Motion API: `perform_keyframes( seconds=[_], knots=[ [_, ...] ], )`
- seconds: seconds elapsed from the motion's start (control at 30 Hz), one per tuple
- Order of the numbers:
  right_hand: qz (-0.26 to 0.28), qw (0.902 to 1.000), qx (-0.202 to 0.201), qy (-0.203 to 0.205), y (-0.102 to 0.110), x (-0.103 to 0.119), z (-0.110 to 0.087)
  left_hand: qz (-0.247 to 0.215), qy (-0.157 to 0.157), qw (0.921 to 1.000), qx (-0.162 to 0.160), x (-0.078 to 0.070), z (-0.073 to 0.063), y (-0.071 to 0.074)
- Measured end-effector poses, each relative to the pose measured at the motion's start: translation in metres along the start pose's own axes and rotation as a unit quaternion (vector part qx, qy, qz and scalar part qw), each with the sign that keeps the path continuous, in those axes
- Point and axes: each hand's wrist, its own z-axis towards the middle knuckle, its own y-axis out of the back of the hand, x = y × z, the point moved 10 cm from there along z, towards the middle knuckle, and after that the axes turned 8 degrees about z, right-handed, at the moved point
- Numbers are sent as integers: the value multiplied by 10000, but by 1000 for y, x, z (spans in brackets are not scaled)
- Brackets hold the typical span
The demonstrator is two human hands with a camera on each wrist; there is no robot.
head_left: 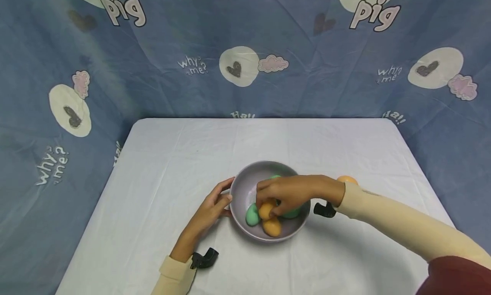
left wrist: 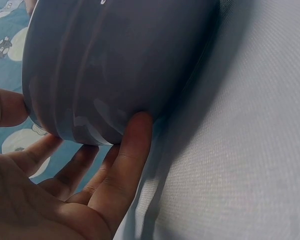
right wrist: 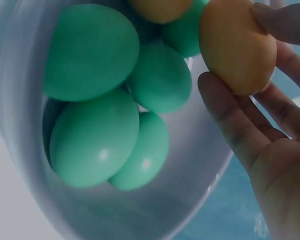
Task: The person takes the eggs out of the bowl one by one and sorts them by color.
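Observation:
A grey-purple bowl (head_left: pixel 245 180) on the white-covered table holds several green eggs (right wrist: pixel 95 137) and an orange egg (head_left: pixel 272 227). Fingers and thumb of my right hand (head_left: pixel 285 192) grip another orange egg (right wrist: pixel 236 47) inside the bowl's outline, over the other eggs. My left hand (head_left: pixel 209 209) is at the bowl's left side. Its fingertips rest against the outer wall, fingers spread and fairly straight, with the thumb at the rim, as the left wrist view shows. Part of the bowl's contents is hidden under the right hand in the head view.
One more orange egg (head_left: pixel 347 180) lies on the table right of the bowl, partly behind the right forearm. Black wrist mounts (head_left: pixel 205 258) sit on both wrists. A blue patterned curtain (head_left: pixel 245 26) hangs behind the table's far edge.

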Motion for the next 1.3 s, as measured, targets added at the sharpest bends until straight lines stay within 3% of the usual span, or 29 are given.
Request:
perform_keyframes(
  seconds=[0.27,0.5,0.77,0.97,1.3],
  knots=[
    [380,9954,-866,159,28,0,-30,-64,-56,10000,11,-1,0,-1],
    [833,9813,-1714,265,46,-7,-71,-119,-95,9999,45,-1,0,-1],
    [1275,9591,-2524,146,59,-26,-115,-152,-111,9998,42,-2,1,-2],
    [1253,9410,-3132,-270,62,-48,-155,-139,-62,9999,31,-1,2,-3],
    [1181,8981,-4104,-1049,56,-95,-214,-75,-52,10000,6,2,1,0]
  ],
)
